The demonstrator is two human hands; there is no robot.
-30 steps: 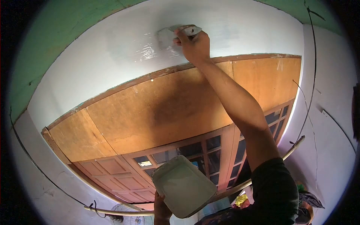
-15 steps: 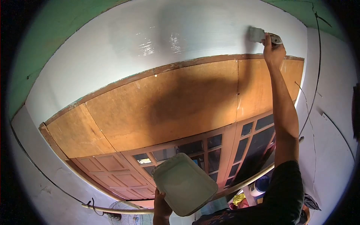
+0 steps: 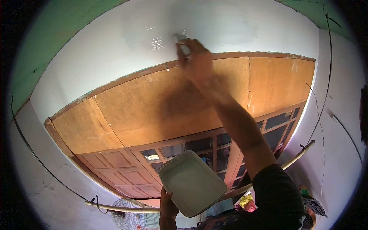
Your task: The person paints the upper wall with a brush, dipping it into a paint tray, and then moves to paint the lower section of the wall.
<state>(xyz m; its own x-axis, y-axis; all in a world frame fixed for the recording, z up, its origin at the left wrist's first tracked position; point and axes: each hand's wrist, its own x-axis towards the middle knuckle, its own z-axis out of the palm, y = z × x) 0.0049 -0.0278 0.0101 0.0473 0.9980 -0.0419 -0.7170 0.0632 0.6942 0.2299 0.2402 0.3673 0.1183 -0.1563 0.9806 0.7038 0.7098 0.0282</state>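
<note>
My right hand [image 3: 198, 63], blurred by motion, is closed around a flat paintbrush [image 3: 184, 48] at the white wall [image 3: 115, 46]. The bristles are smeared and partly hidden, but they appear to be at the wall surface, close to some wet, shiny streaks. Lower down, my left hand [image 3: 168, 205] grips the edge of a rectangular tray [image 3: 165, 166]. Inside the tray is pale greyish paint, and the tray is tilted toward me.
Below the white wall runs a wooden trim with orange-brown panels [image 3: 142, 111], above a door [image 3: 119, 163] with glass panes. A pole [image 3: 299, 155] hangs across from cords on both sides. A wire fan guard [image 3: 132, 218] stands at the lower left.
My right hand has swept the paintbrush leftward along the white wall, from the right end to near the shiny streaks. My left hand still holds the tray; the view has shifted slightly.
</note>
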